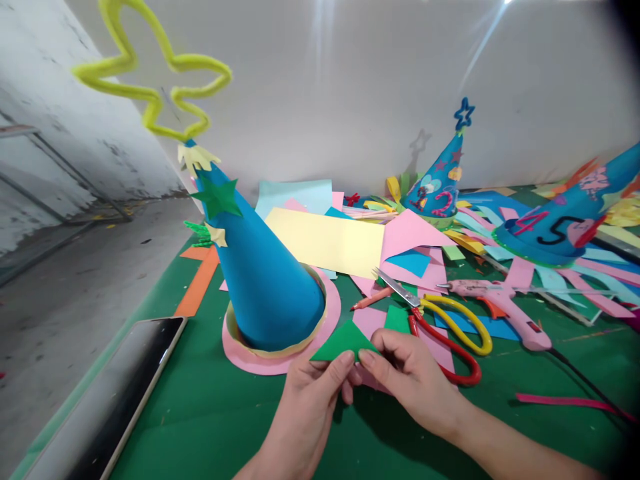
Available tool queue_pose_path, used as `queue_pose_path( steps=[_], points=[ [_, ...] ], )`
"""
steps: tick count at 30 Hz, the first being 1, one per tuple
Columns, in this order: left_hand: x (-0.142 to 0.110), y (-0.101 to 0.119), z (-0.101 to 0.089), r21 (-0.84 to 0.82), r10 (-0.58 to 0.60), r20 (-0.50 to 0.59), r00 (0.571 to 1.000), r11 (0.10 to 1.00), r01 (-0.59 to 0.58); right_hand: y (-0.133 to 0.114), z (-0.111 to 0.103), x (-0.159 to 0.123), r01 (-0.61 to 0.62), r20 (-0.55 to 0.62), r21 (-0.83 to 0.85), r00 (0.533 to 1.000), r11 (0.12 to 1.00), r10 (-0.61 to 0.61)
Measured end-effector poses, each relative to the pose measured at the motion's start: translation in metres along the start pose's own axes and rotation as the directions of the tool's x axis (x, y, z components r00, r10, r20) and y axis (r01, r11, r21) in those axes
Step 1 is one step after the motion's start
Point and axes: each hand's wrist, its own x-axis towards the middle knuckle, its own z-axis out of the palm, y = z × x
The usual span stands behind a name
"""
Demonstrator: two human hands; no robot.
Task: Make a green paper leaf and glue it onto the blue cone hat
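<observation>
Between both hands is a folded piece of green paper (346, 340), its triangular tip pointing away from me. My left hand (320, 393) pinches its lower edge with thumb and fingers. Close beside it, my right hand (407, 380) grips the right corner with the thumb on top. Just beyond stands a tall blue paper cone hat (273, 287) with a pink brim (240, 357), a green paper star (219, 197) and a large yellow pipe-cleaner star (197, 62) on top. Scissors (435, 327) with red and yellow handles lie right behind my right hand.
A pink glue gun (505, 300) with a cord lies at the right. At the left edge rests a phone (115, 393). Two decorated blue hats (435, 180) stand farther back among paper strips. A pale yellow sheet (325, 237) and a red pencil (373, 298) lie mid-table.
</observation>
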Motion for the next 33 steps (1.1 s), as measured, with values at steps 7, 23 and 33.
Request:
queue_pose_path(
  steps=[7,23,33],
  points=[
    [0.001,-0.002,-0.003,0.142,0.028,0.006,1.0,0.989,-0.029,-0.005,-0.002,0.003,-0.011,-0.005,0.109,1.0,0.994,0.012],
    [-0.002,-0.007,-0.003,0.298,0.021,0.028,0.999,0.954,-0.028,0.005,-0.003,0.007,-0.051,-0.087,0.174,0.994,0.983,0.067],
    [-0.003,-0.002,0.003,0.09,-0.039,0.051,0.998,0.995,0.034,0.003,-0.004,0.008,-0.005,-0.079,0.211,0.997,0.977,0.022]
  ],
)
